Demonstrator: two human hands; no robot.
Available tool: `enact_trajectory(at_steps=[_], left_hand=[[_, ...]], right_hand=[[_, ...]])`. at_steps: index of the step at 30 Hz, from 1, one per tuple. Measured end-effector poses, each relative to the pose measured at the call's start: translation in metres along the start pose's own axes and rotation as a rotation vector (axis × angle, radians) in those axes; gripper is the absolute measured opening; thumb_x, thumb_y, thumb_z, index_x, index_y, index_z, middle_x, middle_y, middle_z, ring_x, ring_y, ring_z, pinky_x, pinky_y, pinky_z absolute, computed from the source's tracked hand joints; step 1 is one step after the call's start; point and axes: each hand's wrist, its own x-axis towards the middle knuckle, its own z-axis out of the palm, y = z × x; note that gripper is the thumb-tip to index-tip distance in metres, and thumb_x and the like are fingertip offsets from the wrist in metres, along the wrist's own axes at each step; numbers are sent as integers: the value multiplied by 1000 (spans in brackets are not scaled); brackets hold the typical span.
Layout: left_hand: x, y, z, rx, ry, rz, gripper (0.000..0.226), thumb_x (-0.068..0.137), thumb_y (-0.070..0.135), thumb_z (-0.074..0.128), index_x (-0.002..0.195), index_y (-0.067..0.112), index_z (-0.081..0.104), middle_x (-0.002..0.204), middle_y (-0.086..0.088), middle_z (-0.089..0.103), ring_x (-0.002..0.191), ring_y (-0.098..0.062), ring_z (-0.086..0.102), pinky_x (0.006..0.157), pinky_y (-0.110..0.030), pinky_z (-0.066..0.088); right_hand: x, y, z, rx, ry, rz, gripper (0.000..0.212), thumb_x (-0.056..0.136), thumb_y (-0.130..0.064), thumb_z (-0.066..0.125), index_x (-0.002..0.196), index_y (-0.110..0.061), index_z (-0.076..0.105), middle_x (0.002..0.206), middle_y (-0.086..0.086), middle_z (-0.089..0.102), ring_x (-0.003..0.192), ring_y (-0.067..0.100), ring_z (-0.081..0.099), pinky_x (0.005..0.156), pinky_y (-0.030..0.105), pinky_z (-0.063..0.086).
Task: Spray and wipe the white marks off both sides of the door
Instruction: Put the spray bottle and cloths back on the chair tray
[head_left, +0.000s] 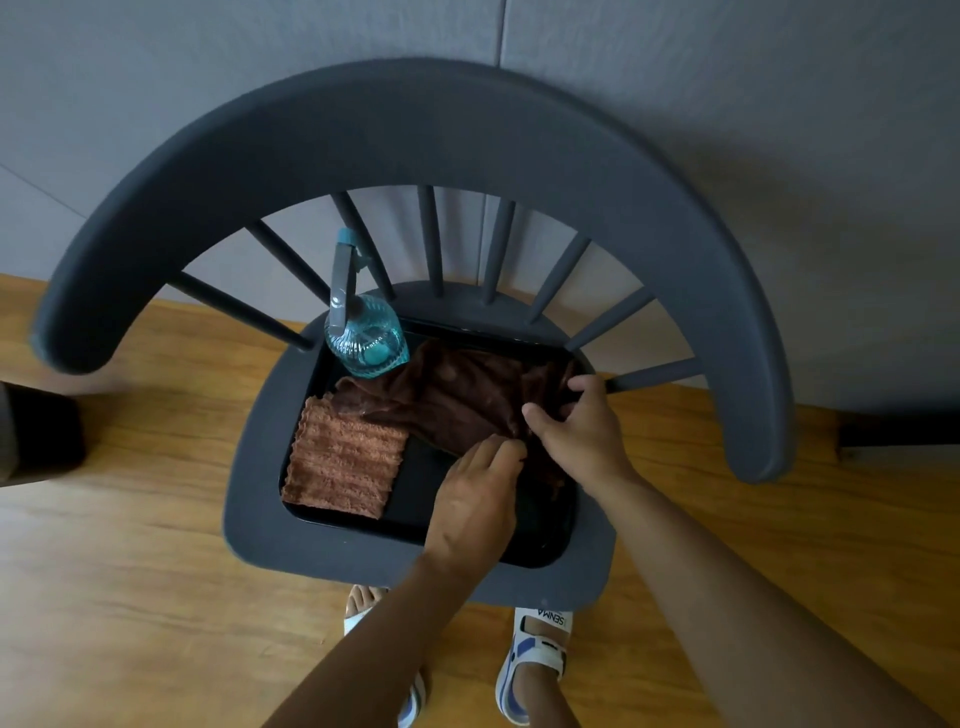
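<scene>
Right hand (576, 431) pinching dark brown cloth (457, 400), left hand (475, 499) gripping its edge

- Both forearms are seen bare, with no sleeve, watch or ring in view
- The left hand (470, 506) and right hand (582, 434) are left ungloved
- White strapped sandals (535, 660) with blue trim are worn on bare feet
- Dark lettering is printed on the right sandal's front strap

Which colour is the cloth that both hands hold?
Dark brown cloth, in the head view.
</scene>
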Motion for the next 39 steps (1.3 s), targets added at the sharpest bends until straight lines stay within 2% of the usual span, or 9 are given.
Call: enact_trajectory(at_steps=[4, 11, 15, 22, 26, 30, 33, 35, 39], left_hand=[[-4, -6, 14, 85, -58, -27, 12, 100, 8, 56, 109, 16, 61, 111, -2, 69, 121, -30, 66, 104, -45, 56], [0, -12, 29, 342, -233, 23, 38, 87, 30, 78, 124, 22, 70, 140, -7, 66, 137, -37, 58, 106, -56, 52], [-7, -21, 25, 352, -235, 86, 50, 88, 31, 78, 136, 22, 66, 148, -9, 60, 140, -37, 54, 111, -54, 50], [-10, -21, 21, 210, -245, 2, 56, 101, 48, 43, 148, 20, 55, 158, -9, 50, 153, -33, 38, 122, -56, 36], [-6, -1, 16, 40, -231, -176, 85, 89, 77, 49, 144, 12, 52, 157, -9, 50, 156, -28, 32, 130, -50, 19], [4, 28, 11, -21, -49, -263, 96, 73, 81, 64, 137, 11, 50, 132, -6, 65, 131, -26, 59, 114, -46, 46], [13, 47, 10, -81, 63, -307, 58, 90, 61, 60, 128, 18, 55, 114, -1, 68, 106, -23, 66, 89, -40, 55], [17, 58, 8, -160, 120, -320, 30, 99, 37, 56, 121, 17, 60, 107, -1, 67, 95, -24, 66, 79, -39, 56], [22, 55, -9, -386, 97, -436, 20, 102, 22, 55, 120, 16, 62, 107, -1, 66, 91, -19, 65, 74, -38, 55]], right_hand=[[4, -2, 7, -273, 77, -126, 68, 91, -36, 77, 145, -8, 46, 139, 12, 50, 126, 29, 55, 101, 36, 48], [17, -15, 13, -340, 51, -167, 82, 90, -18, 81, 155, -7, 31, 149, 17, 49, 133, 33, 55, 102, 38, 49], [20, -7, 10, -496, 21, -291, 61, 92, -27, 79, 145, -11, 54, 132, 14, 61, 127, 34, 55, 97, 41, 51], [8, -3, -3, -240, -60, -281, 41, 92, -28, 77, 131, -22, 65, 126, 6, 59, 110, 17, 60, 89, 22, 42], [-4, -19, -14, -70, -94, -230, 34, 91, -25, 78, 123, -24, 67, 121, -9, 64, 115, 8, 60, 95, 25, 49], [-19, -45, -32, -73, -31, -103, 28, 90, -25, 77, 114, -29, 63, 103, -9, 66, 89, 10, 68, 80, 35, 60], [-30, -59, -47, -166, 11, -72, 30, 86, -22, 78, 110, -27, 60, 89, -5, 64, 74, 10, 66, 67, 37, 62], [-37, -64, -53, -193, 29, -81, 30, 85, -21, 78, 109, -24, 60, 89, -6, 62, 74, 7, 62, 64, 33, 59], [-43, -71, -46, -103, 33, -111, 34, 87, -27, 79, 119, -22, 66, 108, -8, 65, 92, 7, 66, 78, 31, 60]])
